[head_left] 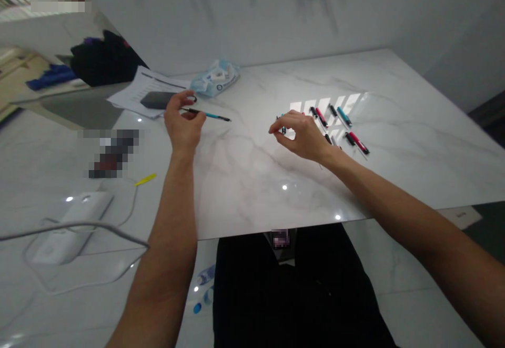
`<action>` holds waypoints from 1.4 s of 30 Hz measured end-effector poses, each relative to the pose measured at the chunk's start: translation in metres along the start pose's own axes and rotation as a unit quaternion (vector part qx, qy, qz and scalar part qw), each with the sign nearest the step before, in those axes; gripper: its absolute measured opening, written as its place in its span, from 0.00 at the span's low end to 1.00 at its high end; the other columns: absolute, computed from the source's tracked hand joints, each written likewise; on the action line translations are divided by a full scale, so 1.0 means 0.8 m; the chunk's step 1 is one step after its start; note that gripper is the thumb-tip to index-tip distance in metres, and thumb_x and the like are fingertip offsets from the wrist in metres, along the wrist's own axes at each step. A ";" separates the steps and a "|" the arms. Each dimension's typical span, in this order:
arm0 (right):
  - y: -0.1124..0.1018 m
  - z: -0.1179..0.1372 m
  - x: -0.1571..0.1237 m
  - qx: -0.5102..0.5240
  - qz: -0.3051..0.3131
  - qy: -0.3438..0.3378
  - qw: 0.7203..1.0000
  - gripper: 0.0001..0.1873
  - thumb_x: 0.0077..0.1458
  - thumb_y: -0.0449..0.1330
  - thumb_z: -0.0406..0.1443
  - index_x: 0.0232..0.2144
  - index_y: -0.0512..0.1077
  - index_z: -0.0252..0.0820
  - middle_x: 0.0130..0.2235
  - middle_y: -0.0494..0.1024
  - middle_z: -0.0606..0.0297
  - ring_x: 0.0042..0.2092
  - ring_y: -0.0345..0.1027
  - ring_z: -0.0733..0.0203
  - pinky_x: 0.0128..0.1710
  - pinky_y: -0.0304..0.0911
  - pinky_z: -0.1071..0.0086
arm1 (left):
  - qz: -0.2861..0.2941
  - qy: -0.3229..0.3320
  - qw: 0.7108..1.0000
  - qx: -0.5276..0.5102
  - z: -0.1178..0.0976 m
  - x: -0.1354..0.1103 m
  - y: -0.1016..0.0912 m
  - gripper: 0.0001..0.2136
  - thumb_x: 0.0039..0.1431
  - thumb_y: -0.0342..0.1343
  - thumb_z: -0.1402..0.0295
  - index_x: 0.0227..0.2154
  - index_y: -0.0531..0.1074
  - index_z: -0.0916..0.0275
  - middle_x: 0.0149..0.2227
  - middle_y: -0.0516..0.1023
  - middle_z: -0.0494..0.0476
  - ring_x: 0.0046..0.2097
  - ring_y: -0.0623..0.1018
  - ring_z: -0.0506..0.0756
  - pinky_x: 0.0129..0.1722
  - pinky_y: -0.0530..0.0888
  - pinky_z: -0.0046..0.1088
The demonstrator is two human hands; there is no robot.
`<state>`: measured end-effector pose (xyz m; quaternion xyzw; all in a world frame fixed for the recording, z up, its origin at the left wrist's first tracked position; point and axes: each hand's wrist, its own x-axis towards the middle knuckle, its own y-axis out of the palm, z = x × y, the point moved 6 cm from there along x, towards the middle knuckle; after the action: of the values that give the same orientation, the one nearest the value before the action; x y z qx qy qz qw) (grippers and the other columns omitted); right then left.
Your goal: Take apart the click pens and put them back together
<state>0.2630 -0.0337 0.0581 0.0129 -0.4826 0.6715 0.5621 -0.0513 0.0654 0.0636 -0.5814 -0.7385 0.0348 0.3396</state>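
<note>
Head view: white marbled table (244, 190). Above it, left hand (183, 124), pinching a teal-and-black pen (213, 116); right hand (304, 135), fingers nearly together, cannot tell whether holding anything. Near the right hand, loose on the table: red-and-black pen part (359, 142), teal pen part (344, 117), shorter black pieces (349, 138). At the right fingertips: small dark piece (283, 129). Judged partway: one pen in hand, seemingly whole; remainder apparently in parts.

two hands (183, 127) (303, 133), at least two red barrels (321, 116) (359, 141)

Lettering on printed sheets (133, 88) and blue packet (215, 78) unreadable.
</note>
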 end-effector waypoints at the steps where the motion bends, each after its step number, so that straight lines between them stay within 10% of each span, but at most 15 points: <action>1: 0.000 0.002 0.000 0.000 0.000 0.001 1.000 0.10 0.65 0.59 0.32 0.41 0.81 0.49 0.42 0.85 0.64 0.46 0.74 0.53 0.53 0.67 0.56 | -0.010 -0.009 0.999 -0.038 0.002 0.001 0.002 0.27 0.64 0.70 0.60 0.62 0.68 0.57 0.55 0.76 0.50 0.62 0.71 0.59 0.61 0.74 0.47; 9: 0.005 0.008 -0.002 0.020 -0.023 0.044 0.999 0.09 0.69 0.62 0.43 0.37 0.76 0.47 0.37 0.82 0.64 0.39 0.73 0.58 0.45 0.66 0.61 | 0.084 -0.055 0.977 -0.188 -0.030 -0.033 0.069 0.21 0.64 0.68 0.50 0.54 0.78 0.56 0.45 0.83 0.56 0.49 0.83 0.55 0.49 0.80 0.34; 20: -0.010 -0.013 0.001 -0.028 -0.065 0.130 0.989 0.39 0.72 0.46 0.65 0.19 0.54 0.46 0.20 0.57 0.71 0.26 0.52 0.65 0.31 0.48 0.64 | 0.264 0.199 0.943 -0.037 -0.108 -0.107 0.128 0.16 0.73 0.58 0.56 0.53 0.82 0.59 0.43 0.86 0.58 0.39 0.80 0.53 0.44 0.76 0.30; 31: 0.001 -0.027 0.002 0.032 -0.056 0.126 0.990 0.34 0.74 0.51 0.60 0.22 0.55 0.46 0.22 0.57 0.72 0.28 0.52 0.65 0.32 0.49 0.65 | 0.271 0.121 0.950 -0.103 -0.100 -0.111 0.134 0.23 0.72 0.58 0.45 0.50 0.82 0.60 0.30 0.80 0.53 0.26 0.72 0.48 0.29 0.69 0.25; 42: 0.010 -0.045 0.005 0.204 -0.039 0.109 0.972 0.16 0.64 0.67 0.48 0.41 0.78 0.41 0.36 0.81 0.64 0.37 0.71 0.62 0.37 0.65 0.67 | 0.304 -0.009 0.922 -0.240 -0.078 -0.107 0.156 0.23 0.65 0.65 0.44 0.42 0.81 0.63 0.26 0.75 0.50 0.22 0.67 0.46 0.22 0.62 0.24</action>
<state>0.2744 -0.0063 0.0364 0.0728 -0.2707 0.7309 0.6222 0.0947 0.0085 0.0160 -0.8416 -0.5157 -0.0366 0.1564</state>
